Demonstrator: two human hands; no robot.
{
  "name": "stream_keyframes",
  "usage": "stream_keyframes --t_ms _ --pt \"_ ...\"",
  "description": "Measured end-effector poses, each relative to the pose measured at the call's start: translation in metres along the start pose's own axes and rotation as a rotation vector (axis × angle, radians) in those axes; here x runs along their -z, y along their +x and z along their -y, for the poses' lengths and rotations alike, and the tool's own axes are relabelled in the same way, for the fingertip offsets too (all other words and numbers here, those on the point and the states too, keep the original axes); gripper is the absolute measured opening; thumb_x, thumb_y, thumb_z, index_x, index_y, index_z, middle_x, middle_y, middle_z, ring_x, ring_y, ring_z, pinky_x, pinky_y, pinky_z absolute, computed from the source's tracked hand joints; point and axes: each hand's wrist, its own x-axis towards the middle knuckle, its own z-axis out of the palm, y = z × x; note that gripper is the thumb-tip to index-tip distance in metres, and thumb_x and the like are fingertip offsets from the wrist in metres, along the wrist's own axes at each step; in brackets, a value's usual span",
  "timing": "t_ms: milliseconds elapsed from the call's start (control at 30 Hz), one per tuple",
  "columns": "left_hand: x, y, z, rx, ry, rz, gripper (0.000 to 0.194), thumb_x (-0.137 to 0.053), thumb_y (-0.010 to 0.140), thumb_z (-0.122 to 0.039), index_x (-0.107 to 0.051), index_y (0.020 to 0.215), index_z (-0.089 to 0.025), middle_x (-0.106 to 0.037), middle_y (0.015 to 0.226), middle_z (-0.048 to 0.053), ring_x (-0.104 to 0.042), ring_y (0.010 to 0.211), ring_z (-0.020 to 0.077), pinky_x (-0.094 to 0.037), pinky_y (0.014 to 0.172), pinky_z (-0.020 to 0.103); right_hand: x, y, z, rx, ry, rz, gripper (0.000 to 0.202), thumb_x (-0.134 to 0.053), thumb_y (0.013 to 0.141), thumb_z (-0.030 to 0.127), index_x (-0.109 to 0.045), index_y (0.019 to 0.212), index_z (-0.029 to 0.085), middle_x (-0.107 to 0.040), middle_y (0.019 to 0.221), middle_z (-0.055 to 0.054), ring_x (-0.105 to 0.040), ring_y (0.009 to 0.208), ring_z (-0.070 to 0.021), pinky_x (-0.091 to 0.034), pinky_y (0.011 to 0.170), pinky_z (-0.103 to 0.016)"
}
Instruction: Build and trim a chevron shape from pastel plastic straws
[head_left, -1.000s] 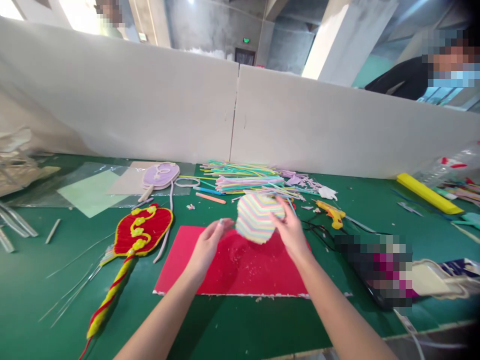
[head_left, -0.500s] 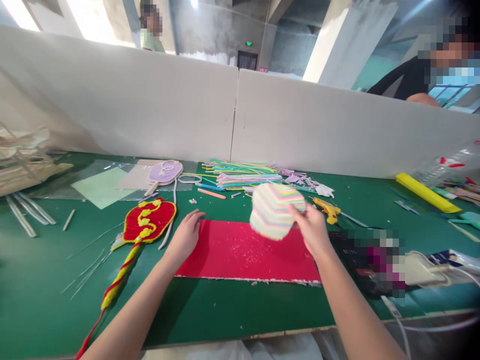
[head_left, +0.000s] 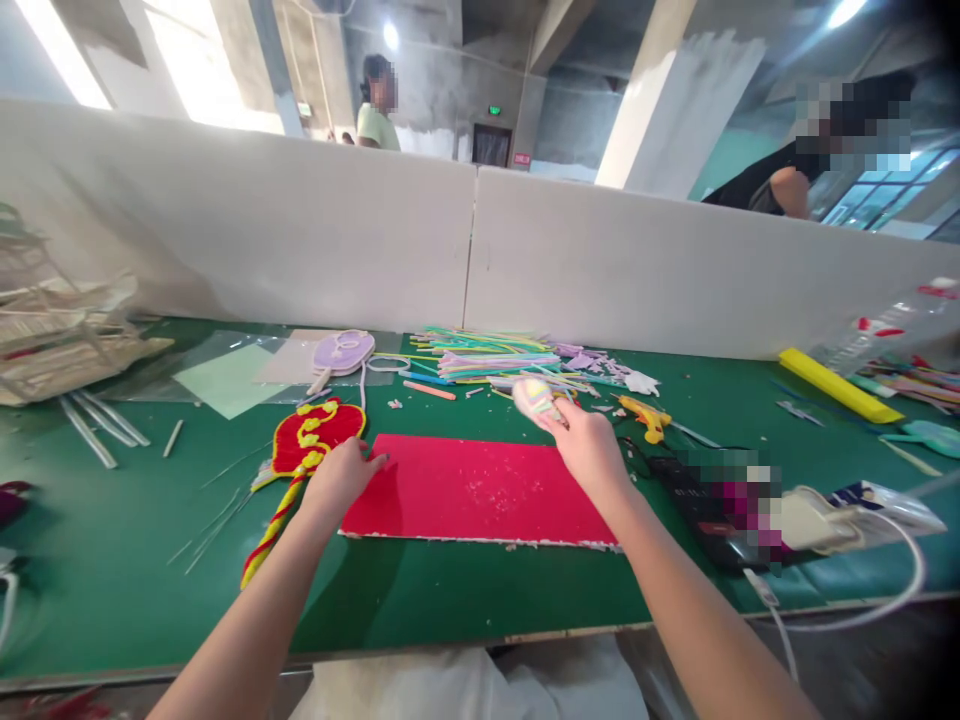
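Note:
My right hand (head_left: pixel 587 437) pinches a pastel striped piece with a wavy outline (head_left: pixel 537 398). The piece is tilted and looks foreshortened, held above the far edge of a red board (head_left: pixel 480 500) dotted with small crumbs. At the board's left end, my left hand (head_left: pixel 349 470) has its fingers stretched out and appears to hold nothing. Beside and partly behind that hand lies a red fan (head_left: pixel 289 440) with yellow trim and a red-and-yellow wound handle. Whether my left fingers touch the board I cannot tell.
Bundled pastel pipe cleaners (head_left: pixel 491 352) lie beyond the board. A yellow glue gun (head_left: pixel 646 420) and a black phone-like device (head_left: pixel 694 510) are to the right. A lilac fan (head_left: pixel 343 352) lies at the back left. A white partition (head_left: pixel 300 235) borders the table; two people are beyond it.
The striped piece has turned from nearly face-on to a slanted view as my right hand moved slightly left. My left hand has shifted left, toward the red fan.

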Motion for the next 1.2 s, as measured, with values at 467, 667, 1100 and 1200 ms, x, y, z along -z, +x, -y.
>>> stream_keyframes --t_ms 467,667,1100,1200 --pt "0.008 -0.023 -0.048 0.095 -0.462 0.269 0.017 -0.068 0.067 -0.035 -0.065 0.070 -0.018 -0.062 0.055 0.000 -0.059 0.049 0.0165 -0.041 0.039 0.020 0.034 -0.001 0.001 -0.142 0.648 0.163 0.040 -0.061 0.074 0.051 -0.065 0.094 0.017 -0.070 0.078 -0.006 -0.064 0.068 -0.0216 -0.047 0.062 -0.030" --pt "0.018 -0.022 -0.066 0.166 -0.550 0.165 0.012 -0.063 0.073 -0.027 -0.068 0.081 -0.019 -0.065 0.055 0.003 -0.061 0.044 0.0196 -0.043 0.038 0.024 0.066 0.011 -0.003 -0.085 0.199 -0.078 0.027 -0.066 0.071 0.044 -0.065 0.072 0.017 -0.066 0.061 -0.006 -0.059 0.061 -0.0198 -0.043 0.057 -0.028" --pt "0.012 -0.014 -0.057 0.222 -0.599 0.187 0.015 -0.064 0.073 -0.027 -0.070 0.084 -0.019 -0.067 0.057 0.004 -0.062 0.046 0.0217 -0.044 0.040 0.026 0.035 0.011 0.002 -0.094 0.346 0.029 0.026 -0.066 0.071 0.041 -0.065 0.074 0.015 -0.065 0.061 -0.004 -0.059 0.059 -0.0186 -0.044 0.055 -0.028" --pt "0.010 -0.014 -0.056 0.218 -0.582 0.183 0.016 -0.066 0.071 -0.029 -0.070 0.082 -0.018 -0.068 0.059 0.005 -0.063 0.048 0.0215 -0.044 0.041 0.025 0.022 0.010 0.017 -0.003 0.505 0.200 0.027 -0.062 0.075 0.042 -0.066 0.082 0.016 -0.066 0.066 -0.003 -0.060 0.062 -0.0175 -0.045 0.058 -0.027"
